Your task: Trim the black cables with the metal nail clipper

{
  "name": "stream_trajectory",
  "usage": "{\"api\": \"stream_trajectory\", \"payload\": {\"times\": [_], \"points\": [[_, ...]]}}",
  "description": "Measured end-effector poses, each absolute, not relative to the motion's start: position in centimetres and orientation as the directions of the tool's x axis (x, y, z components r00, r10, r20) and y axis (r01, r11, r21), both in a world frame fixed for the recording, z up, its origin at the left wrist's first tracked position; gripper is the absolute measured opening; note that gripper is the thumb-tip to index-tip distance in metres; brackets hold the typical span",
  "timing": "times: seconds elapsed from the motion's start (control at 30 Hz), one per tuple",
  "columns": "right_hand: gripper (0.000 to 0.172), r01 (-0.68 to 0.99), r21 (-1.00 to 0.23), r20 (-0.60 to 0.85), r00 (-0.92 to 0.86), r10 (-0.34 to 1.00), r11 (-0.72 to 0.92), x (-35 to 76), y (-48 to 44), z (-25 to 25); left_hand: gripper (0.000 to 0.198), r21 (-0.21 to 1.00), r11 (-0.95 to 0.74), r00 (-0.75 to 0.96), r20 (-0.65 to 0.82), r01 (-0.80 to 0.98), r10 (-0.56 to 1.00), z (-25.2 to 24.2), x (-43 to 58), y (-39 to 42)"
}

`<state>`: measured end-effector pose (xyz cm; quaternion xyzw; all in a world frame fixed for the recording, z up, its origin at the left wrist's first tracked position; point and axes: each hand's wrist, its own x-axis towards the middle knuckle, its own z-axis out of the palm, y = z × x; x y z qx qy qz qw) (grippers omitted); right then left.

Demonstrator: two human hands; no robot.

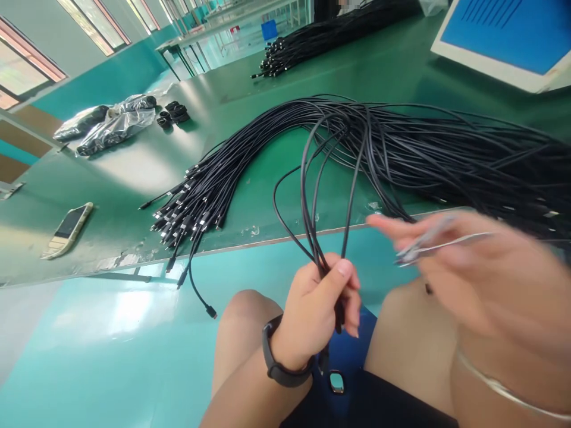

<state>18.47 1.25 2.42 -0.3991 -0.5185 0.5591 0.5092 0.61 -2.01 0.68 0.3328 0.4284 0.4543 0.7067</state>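
- The left hand (319, 303) has a closed grip on several black cables (423, 148), its fingers wrapped around them and the thumb pressing on top
- Above that grip, the cables rise in long, loose loops and run back to the large heap on the bench (111, 190)
- Below the fist, a few cable ends hang down over the person's lap (343, 351)
- The right hand (473, 279) is blurred and sits just right of the left, apart from it, with a thin pale strip (439, 242) at its fingers; whether the grip is closed on the strip, I cannot tell
- Dozens of plug ends fan out over the near bench edge (250, 238), and one cable with a small plug (210, 311) dangles past it toward the teal floor (102, 351)
- Both hands are on the person's side of that edge, with open air between them and the heap
- Farther along the bench lie a second bundle of black cables (294, 50), plastic bags (107, 122), small black coils (172, 114) and a phone (69, 230)
- A monitor (504, 35) stands at the upper right corner of the view
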Motion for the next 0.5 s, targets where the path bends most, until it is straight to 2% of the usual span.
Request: {"api": "stream_trajectory", "payload": {"times": [0.1, 0.17, 0.3, 0.37, 0.5], "points": [[0.015, -0.222, -0.969, 0.003, -0.445, 0.895, -0.107, 16.9, 1.8, 2.2, 0.036, 0.849, 0.458, 0.322, -0.371, -0.263, 0.871, 0.7, 0.7, -2.0], [0.012, -0.182, -0.979, 0.004, -0.472, 0.882, -0.093, 16.8, 2.2, 2.0, 0.039, 0.841, 0.479, 0.336, -0.388, -0.251, 0.858, 0.6, 0.7, -2.0], [0.005, -0.117, -0.983, 0.157, -0.153, 0.976, 0.139, 17.6, 2.5, 1.6, 0.041, 0.794, 0.525, 0.466, -0.356, -0.306, 0.81, -0.2, 0.4, -1.6], [0.008, -0.173, -0.956, 0.243, -0.014, 0.97, 0.237, 17.9, 2.6, 1.4, 0.041, 0.732, 0.605, 0.603, -0.339, -0.313, 0.722, -1.0, 0.2, -1.3], [0.011, -0.31, -0.876, 0.341, 0.145, 0.929, 0.37, 17.5, 3.0, 1.2, 0.042, 0.639, 0.733, 0.805, -0.297, -0.233, 0.514, -2.2, -0.2, -1.0]]}}
